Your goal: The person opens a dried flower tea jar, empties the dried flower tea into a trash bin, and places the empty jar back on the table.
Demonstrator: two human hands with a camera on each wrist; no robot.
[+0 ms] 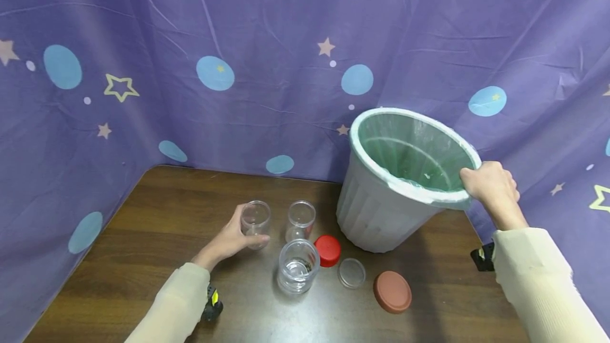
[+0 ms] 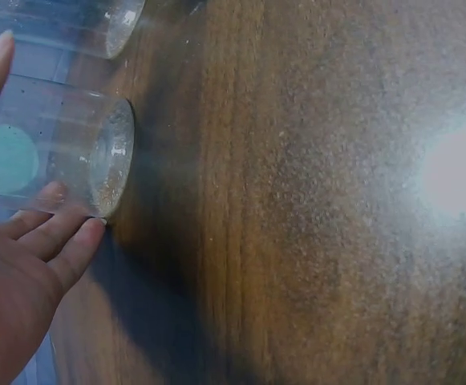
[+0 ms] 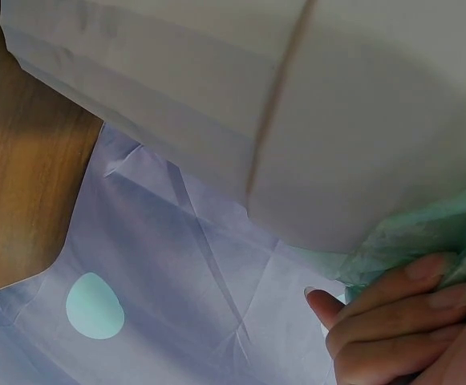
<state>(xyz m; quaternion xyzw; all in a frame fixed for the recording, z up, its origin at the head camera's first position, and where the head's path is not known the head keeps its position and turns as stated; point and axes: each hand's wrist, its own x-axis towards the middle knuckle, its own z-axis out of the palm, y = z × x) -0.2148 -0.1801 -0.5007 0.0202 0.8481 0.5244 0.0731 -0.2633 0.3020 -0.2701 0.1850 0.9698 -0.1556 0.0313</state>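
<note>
My left hand [image 1: 227, 237] reaches around a clear plastic jar [image 1: 256, 221], its fingers along the far side and the thumb in front. In the left wrist view, fairly straight fingertips [image 2: 84, 233] meet the lower side of the jar [image 2: 96, 156], while the thumb stands apart from it. A second clear jar [image 1: 301, 218] stands to its right, and a wider clear jar [image 1: 297, 269] nearer. My right hand [image 1: 493, 187] grips the rim of a grey trash bin [image 1: 381, 205], which leans right. Fingers [image 3: 393, 321] curl over the green bag liner [image 3: 409, 228] at the rim.
Three lids lie right of the jars: a red lid [image 1: 328, 250], a clear lid [image 1: 351, 273] and a reddish-brown lid [image 1: 393, 291]. The wooden table [image 1: 157, 258] ends at a purple patterned curtain [image 1: 276, 94] behind and at the sides.
</note>
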